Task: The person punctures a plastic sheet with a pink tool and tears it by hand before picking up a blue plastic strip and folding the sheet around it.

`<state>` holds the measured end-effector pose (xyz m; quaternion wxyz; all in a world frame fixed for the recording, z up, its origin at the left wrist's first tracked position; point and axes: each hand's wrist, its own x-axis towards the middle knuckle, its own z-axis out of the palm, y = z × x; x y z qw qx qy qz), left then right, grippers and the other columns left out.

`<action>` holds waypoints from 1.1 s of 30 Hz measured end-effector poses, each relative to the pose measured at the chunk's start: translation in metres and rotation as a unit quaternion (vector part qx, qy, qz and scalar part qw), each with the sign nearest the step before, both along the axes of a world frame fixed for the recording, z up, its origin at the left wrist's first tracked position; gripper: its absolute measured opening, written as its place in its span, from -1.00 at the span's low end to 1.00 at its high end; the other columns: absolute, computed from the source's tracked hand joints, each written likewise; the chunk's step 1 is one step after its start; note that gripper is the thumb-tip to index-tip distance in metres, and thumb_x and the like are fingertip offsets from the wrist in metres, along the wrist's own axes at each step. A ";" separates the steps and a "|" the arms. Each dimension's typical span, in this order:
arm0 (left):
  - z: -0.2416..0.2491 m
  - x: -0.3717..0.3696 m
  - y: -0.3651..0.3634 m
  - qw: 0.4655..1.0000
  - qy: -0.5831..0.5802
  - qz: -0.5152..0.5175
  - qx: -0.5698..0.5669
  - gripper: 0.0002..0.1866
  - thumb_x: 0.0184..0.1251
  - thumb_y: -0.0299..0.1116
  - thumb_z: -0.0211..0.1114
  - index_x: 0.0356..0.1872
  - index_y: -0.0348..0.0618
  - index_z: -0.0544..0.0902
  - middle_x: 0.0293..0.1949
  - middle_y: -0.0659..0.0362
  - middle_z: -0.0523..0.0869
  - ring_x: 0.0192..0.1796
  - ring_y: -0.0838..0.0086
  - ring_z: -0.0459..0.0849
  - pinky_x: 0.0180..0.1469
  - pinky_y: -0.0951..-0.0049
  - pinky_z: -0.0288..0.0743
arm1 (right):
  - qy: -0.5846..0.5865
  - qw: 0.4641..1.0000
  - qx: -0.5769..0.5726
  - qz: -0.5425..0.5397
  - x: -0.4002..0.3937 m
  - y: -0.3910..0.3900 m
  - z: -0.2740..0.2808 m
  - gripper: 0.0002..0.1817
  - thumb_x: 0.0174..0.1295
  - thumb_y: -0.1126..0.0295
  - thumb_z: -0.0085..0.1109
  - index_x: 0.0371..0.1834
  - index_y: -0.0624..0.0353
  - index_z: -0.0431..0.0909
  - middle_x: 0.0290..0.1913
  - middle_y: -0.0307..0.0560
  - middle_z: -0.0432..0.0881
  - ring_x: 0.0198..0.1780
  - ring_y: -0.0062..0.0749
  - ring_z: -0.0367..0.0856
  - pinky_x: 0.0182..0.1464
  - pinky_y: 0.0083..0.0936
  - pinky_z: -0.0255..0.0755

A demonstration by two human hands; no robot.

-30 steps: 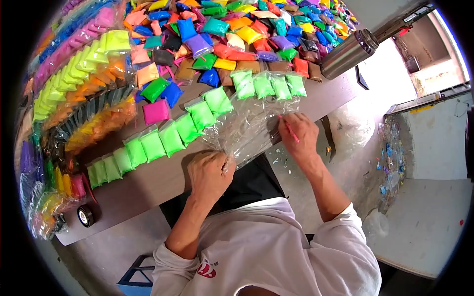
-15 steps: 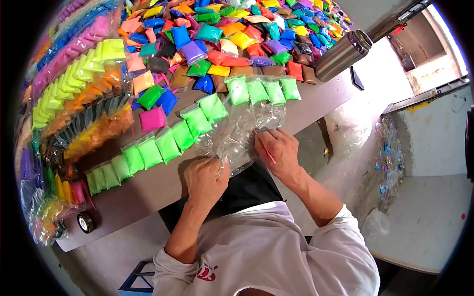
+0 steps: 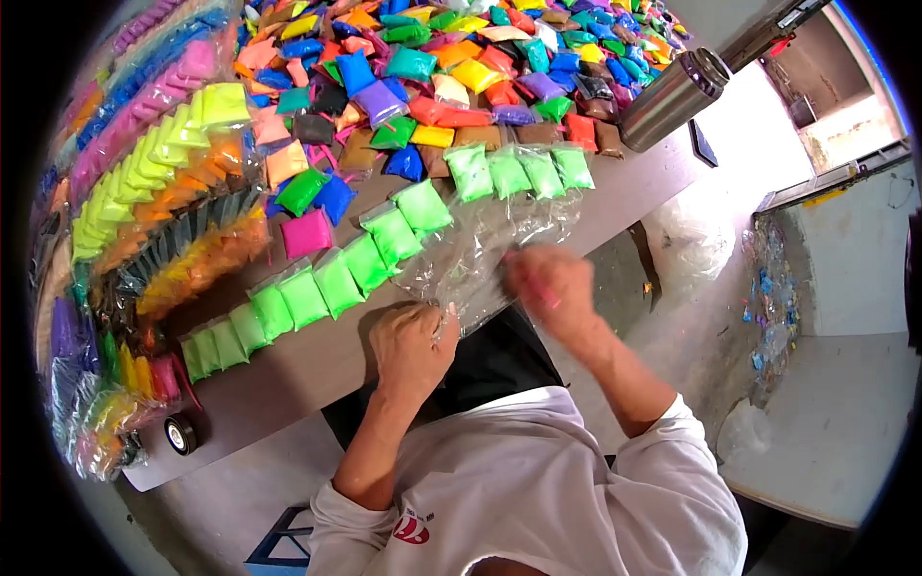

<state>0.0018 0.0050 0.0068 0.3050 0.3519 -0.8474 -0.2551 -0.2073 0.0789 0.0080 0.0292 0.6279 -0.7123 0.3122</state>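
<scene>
My left hand (image 3: 415, 346) is closed at the table's front edge, its fingers on the near side of a crumpled clear plastic bag (image 3: 471, 252). My right hand (image 3: 555, 293), smeared by motion, is curled round a thin pink stick (image 3: 545, 296) at the bag's right side. Light-green filled packets (image 3: 336, 281) run in a slanting row from the lower left up to the bag. Several more green packets (image 3: 509, 173) lie along its far edge. Whether the bag and the packets are joined cannot be made out.
A heap of packets in many colours (image 3: 461, 72) covers the far table. Bagged rows of packets (image 3: 163, 144) fill the left side. A steel flask (image 3: 672, 101) and a dark flat object (image 3: 702, 144) are at the right; a black tape roll (image 3: 180, 434) stands at the near left corner.
My right hand has shifted slightly and is now blurred, still with the pink stick. My left hand stays at the plastic. The whole view has moved a little.
</scene>
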 end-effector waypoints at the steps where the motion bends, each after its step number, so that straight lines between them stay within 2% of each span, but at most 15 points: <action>1: 0.000 0.001 0.001 1.000 -0.003 0.002 0.012 -0.70 0.19 -0.36 0.35 -0.67 -0.20 0.49 -0.63 0.03 0.56 -0.51 0.05 0.58 -0.41 0.12 0.43 | 0.021 0.995 0.024 -0.096 -0.017 0.000 -0.005 -0.90 0.09 0.38 0.34 -0.44 0.06 0.59 -0.47 -0.06 0.63 -0.40 -0.09 0.65 -0.32 -0.23 0.55; 5: 0.007 0.000 0.001 1.000 -0.001 0.002 0.001 -0.68 0.21 -0.35 0.34 -0.67 -0.21 0.49 -0.63 0.01 0.56 -0.51 0.03 0.58 -0.40 0.11 0.43 | -0.066 0.986 -0.016 -0.150 -0.070 0.029 0.008 -0.87 0.23 0.38 0.30 -0.37 0.22 0.67 -0.50 -0.06 0.64 -0.47 -0.26 0.63 -0.37 -0.37 0.48; 7: 0.004 0.001 0.002 1.000 0.019 0.000 0.007 -0.66 0.24 -0.36 0.34 -0.68 -0.22 0.46 -0.63 0.01 0.54 -0.52 0.03 0.55 -0.41 0.12 0.40 | -0.279 0.940 -0.006 -0.199 -0.082 0.038 0.021 -0.80 0.31 0.37 0.28 -0.37 0.31 0.65 -0.55 -0.16 0.56 -0.49 -0.55 0.49 -0.40 -0.52 0.37; 9: -0.002 0.005 -0.001 0.999 0.025 -0.010 0.020 -0.67 0.25 -0.37 0.33 -0.66 -0.24 0.47 -0.64 0.02 0.52 -0.54 0.05 0.52 -0.42 0.14 0.38 | -0.286 0.936 -0.030 -0.201 -0.099 0.032 0.031 -0.76 0.36 0.34 0.26 -0.32 0.36 0.65 -0.55 -0.24 0.49 -0.44 -0.68 0.37 -0.40 -0.59 0.28; 13: 0.003 0.011 0.000 0.986 0.093 -0.021 0.139 -0.70 0.32 -0.39 0.29 -0.58 -0.30 0.52 -0.65 0.05 0.48 -0.59 0.17 0.45 -0.45 0.23 0.33 | -0.197 0.944 -0.053 -0.258 -0.140 0.007 0.032 -0.78 0.38 0.32 0.19 -0.20 0.29 0.65 -0.51 -0.01 0.58 -0.46 -0.46 0.52 -0.36 -0.43 0.38; 15: 0.004 0.010 0.002 0.980 0.119 -0.016 0.155 -0.72 0.35 -0.38 0.28 -0.55 -0.31 0.54 -0.65 0.06 0.48 -0.59 0.22 0.45 -0.46 0.24 0.32 | 0.081 0.959 -0.011 -0.272 -0.159 -0.008 0.024 -0.76 0.38 0.28 0.13 -0.20 0.28 0.61 -0.38 0.16 0.64 -0.34 -0.07 0.67 -0.24 -0.19 0.47; 16: 0.004 0.010 0.003 0.974 0.143 -0.008 0.177 -0.73 0.37 -0.38 0.26 -0.52 -0.32 0.57 -0.65 0.07 0.48 -0.60 0.27 0.45 -0.46 0.26 0.32 | 0.079 0.948 0.057 -0.304 -0.160 -0.012 0.027 -0.79 0.35 0.33 0.06 -0.22 0.26 0.58 -0.25 0.19 0.67 -0.16 0.15 0.66 -0.13 -0.02 0.47; 22: 0.005 0.017 0.001 0.981 0.094 -0.017 0.166 -0.71 0.40 -0.35 0.25 -0.50 -0.32 0.57 -0.64 0.09 0.49 -0.59 0.33 0.48 -0.46 0.28 0.34 | 0.165 0.931 0.160 -0.283 -0.203 -0.018 -0.006 -0.81 0.24 0.47 0.04 -0.12 0.23 0.56 -0.20 0.18 0.68 -0.12 0.15 0.67 -0.09 -0.03 0.53; 25: 0.003 0.019 -0.001 0.977 0.104 -0.025 0.184 -0.72 0.41 -0.33 0.25 -0.47 -0.32 0.59 -0.63 0.07 0.51 -0.58 0.32 0.49 -0.46 0.29 0.35 | 0.092 0.932 0.140 -0.322 -0.188 -0.012 0.018 -0.77 0.21 0.48 0.05 -0.08 0.27 0.54 -0.14 0.25 0.68 -0.07 0.19 0.66 -0.06 -0.02 0.54; 26: 0.002 0.018 -0.001 0.978 0.104 -0.023 0.182 -0.72 0.41 -0.33 0.25 -0.47 -0.32 0.59 -0.63 0.07 0.51 -0.58 0.32 0.49 -0.46 0.29 0.35 | 0.100 0.931 0.141 -0.320 -0.183 -0.007 0.023 -0.68 0.34 0.34 0.08 0.05 0.31 0.56 -0.17 0.18 0.69 -0.11 -0.01 0.72 -0.09 -0.11 0.55; 27: 0.001 0.017 -0.001 0.974 0.118 -0.022 0.192 -0.73 0.42 -0.32 0.25 -0.43 -0.32 0.61 -0.62 0.06 0.53 -0.57 0.31 0.51 -0.45 0.29 0.36 | 0.100 0.933 0.139 -0.317 -0.171 -0.003 0.030 -0.68 0.34 0.34 0.08 0.05 0.31 0.56 -0.17 0.18 0.69 -0.11 -0.01 0.72 -0.09 -0.11 0.55; 29: 0.002 0.020 0.000 0.970 0.128 -0.020 0.206 -0.74 0.42 -0.32 0.24 -0.40 -0.32 0.63 -0.61 0.05 0.54 -0.57 0.31 0.52 -0.44 0.29 0.37 | -0.230 0.963 0.019 -0.140 -0.140 0.008 0.042 -0.54 0.46 0.16 0.06 0.26 0.27 0.51 -0.13 -0.03 0.72 -0.16 -0.26 0.66 -0.08 -0.28 0.49; 30: 0.004 0.019 -0.001 0.974 0.119 -0.028 0.189 -0.75 0.43 -0.30 0.25 -0.34 -0.32 0.66 -0.60 0.05 0.56 -0.56 0.31 0.53 -0.43 0.29 0.39 | -0.232 0.962 0.020 -0.141 -0.125 0.010 0.049 -0.54 0.46 0.16 0.06 0.26 0.27 0.51 -0.13 -0.03 0.72 -0.16 -0.26 0.66 -0.08 -0.28 0.49; 32: 0.006 0.019 -0.001 0.979 0.104 -0.038 0.169 -0.74 0.43 -0.27 0.27 -0.26 -0.31 0.69 -0.59 0.06 0.58 -0.54 0.30 0.54 -0.42 0.29 0.41 | -0.447 0.892 0.062 -0.014 -0.096 0.010 0.058 -0.31 0.45 -0.18 0.04 0.30 0.24 0.51 -0.17 -0.10 0.67 -0.08 -0.57 0.53 0.01 -0.43 0.42; 33: 0.004 0.019 -0.002 0.981 0.100 -0.039 0.163 -0.73 0.42 -0.24 0.28 -0.22 -0.30 0.70 -0.58 0.07 0.59 -0.54 0.29 0.54 -0.42 0.29 0.41 | -0.500 0.862 0.077 -0.022 -0.087 0.012 0.060 -0.40 0.45 -0.08 0.10 0.23 0.26 0.56 0.00 0.00 0.67 0.08 -0.50 0.53 0.11 -0.47 0.40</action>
